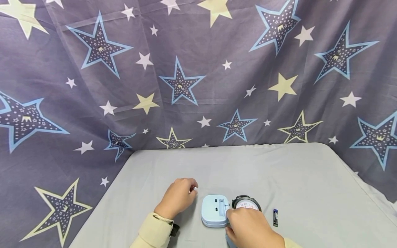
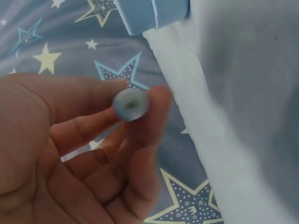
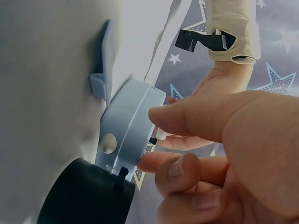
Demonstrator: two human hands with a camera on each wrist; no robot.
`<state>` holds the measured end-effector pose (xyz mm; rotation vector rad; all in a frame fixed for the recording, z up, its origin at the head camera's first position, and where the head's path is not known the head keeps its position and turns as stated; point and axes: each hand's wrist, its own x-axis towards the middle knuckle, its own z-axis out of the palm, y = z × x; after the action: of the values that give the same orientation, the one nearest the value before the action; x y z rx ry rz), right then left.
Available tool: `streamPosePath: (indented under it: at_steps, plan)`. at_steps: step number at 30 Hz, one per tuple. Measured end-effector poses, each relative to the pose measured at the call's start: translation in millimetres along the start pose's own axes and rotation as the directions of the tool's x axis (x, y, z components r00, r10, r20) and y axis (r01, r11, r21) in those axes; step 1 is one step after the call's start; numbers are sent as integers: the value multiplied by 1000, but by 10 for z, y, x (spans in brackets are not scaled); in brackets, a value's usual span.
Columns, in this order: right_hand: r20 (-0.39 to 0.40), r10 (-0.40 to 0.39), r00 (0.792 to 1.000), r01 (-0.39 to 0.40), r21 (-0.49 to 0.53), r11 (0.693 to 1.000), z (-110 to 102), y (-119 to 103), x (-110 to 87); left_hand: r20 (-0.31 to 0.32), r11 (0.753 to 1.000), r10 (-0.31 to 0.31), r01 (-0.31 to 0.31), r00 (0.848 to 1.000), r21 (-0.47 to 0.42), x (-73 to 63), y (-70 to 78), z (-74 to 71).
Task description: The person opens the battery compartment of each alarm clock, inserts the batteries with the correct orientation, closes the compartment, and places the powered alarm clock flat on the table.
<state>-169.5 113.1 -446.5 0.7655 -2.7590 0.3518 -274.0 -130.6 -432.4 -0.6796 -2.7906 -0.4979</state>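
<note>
A light blue clock (image 1: 212,212) lies back side up on the grey-covered surface, two black knobs and an uncovered battery slot showing. To its left, my left hand (image 1: 180,196) pinches a small battery (image 2: 131,104) between thumb and fingers; the left wrist view shows it end-on, blurred. At the clock's right edge is my right hand (image 1: 252,227), thumb and forefinger spread apart by the rim of its back, other fingers bent. Whether these fingertips press on the clock (image 3: 128,121) is hard to tell. A flat light blue piece with a tab (image 3: 106,65) lies beside the clock.
A black round clock (image 1: 247,202) with a white dial stands just right of the blue one, partly behind my right hand. Farther right lies a dark battery with a blue end (image 1: 275,217). A star-patterned cloth (image 1: 198,86) hangs behind the surface.
</note>
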Motion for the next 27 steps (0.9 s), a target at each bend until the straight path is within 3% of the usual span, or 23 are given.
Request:
streamPosePath:
  at_steps: [13,27]
  plan:
    - [1,0,1000,0,8,1000,-9,8,-2,-32,998,20,-22,999,-63,26,41,41]
    - [38,4,999,-5,26,1000,-27,2,9,-121,983,51,-71,991,-171,52,122,45]
